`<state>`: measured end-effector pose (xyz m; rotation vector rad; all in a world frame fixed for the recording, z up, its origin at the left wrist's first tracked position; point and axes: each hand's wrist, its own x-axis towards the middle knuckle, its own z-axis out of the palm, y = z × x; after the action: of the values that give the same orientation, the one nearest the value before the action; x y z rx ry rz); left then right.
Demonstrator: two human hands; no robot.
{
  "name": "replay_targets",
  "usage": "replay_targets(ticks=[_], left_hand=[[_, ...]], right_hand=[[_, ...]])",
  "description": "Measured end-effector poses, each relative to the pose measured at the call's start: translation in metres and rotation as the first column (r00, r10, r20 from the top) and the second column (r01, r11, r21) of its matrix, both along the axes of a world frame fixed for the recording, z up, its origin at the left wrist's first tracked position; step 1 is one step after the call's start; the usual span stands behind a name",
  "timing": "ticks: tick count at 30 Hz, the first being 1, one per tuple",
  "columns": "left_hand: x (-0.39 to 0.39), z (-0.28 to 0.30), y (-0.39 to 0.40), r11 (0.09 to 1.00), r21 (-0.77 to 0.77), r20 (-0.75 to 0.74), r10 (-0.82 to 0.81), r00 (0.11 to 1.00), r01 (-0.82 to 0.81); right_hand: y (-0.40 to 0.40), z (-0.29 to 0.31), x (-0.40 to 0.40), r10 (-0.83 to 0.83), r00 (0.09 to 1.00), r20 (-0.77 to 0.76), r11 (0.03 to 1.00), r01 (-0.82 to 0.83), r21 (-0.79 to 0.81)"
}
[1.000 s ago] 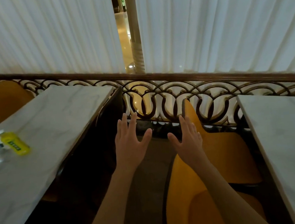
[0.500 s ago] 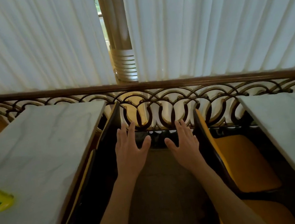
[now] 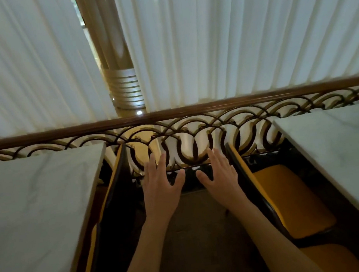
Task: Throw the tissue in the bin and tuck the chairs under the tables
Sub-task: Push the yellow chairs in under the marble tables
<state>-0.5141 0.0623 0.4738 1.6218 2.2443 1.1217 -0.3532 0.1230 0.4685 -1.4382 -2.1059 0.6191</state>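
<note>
Two white marble tables flank a narrow aisle: the left table [image 3: 33, 215] and the right table [image 3: 341, 153]. A yellow chair [image 3: 112, 199] with a dark back stands close against the left table's edge. On the right, another yellow chair [image 3: 293, 199] has its seat partly under the right table. My left hand [image 3: 161, 187] and my right hand [image 3: 220, 178] hover over the aisle, palms down, fingers spread, holding nothing and touching neither chair. No tissue or bin is in view.
A dark wooden handrail with an ornate metal railing [image 3: 186, 144] closes the far end of the aisle. White curtains [image 3: 241, 35] and a beige column [image 3: 120, 75] stand behind it. A brown floor [image 3: 198, 234] runs between the chairs.
The view has swung right and moved forward down the aisle. The yellow bottle and wrapper on the left table have left the view. Both hands stay open in front of me.
</note>
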Motion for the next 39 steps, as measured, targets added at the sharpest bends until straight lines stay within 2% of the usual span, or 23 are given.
replay_targets(ticks=[6,11,16,22,27,30,34,39], left_hand=[[0.076,0.001,0.08,0.972,0.014,-0.028,-0.233,0.972,0.233],[0.169,-0.001,0.115,0.876,0.004,-0.018,-0.482,0.876,0.482],[0.262,-0.003,0.123,0.695,-0.002,0.008,-0.719,0.695,0.719],[0.338,-0.008,0.111,0.414,-0.045,-0.017,-0.91,0.414,0.909],[0.363,-0.006,0.089,0.187,-0.071,0.022,-0.982,0.189,0.98],[0.364,-0.005,0.072,0.075,-0.065,0.048,-0.996,0.078,0.995],[0.354,-0.006,0.061,0.014,-0.076,0.064,-0.998,0.019,0.997],[0.34,-0.016,0.058,0.004,-0.079,0.129,-0.992,0.015,0.997]], right_hand=[[0.043,0.0,0.084,-0.242,0.97,0.016,0.969,0.243,-0.046],[0.035,0.0,0.175,-0.501,0.865,0.037,0.86,0.502,-0.088],[-0.006,0.0,0.254,-0.73,0.683,0.028,0.679,0.729,-0.083],[-0.077,0.001,0.298,-0.913,0.408,0.014,0.405,0.909,-0.099],[-0.126,0.002,0.294,-0.984,0.176,-0.003,0.176,0.982,-0.075],[-0.149,-0.001,0.281,-0.998,0.069,-0.008,0.07,0.996,-0.062],[-0.167,-0.009,0.265,-0.999,-0.023,-0.024,-0.021,0.998,-0.06],[-0.182,-0.013,0.248,-0.997,-0.053,-0.048,-0.049,0.996,-0.071]])
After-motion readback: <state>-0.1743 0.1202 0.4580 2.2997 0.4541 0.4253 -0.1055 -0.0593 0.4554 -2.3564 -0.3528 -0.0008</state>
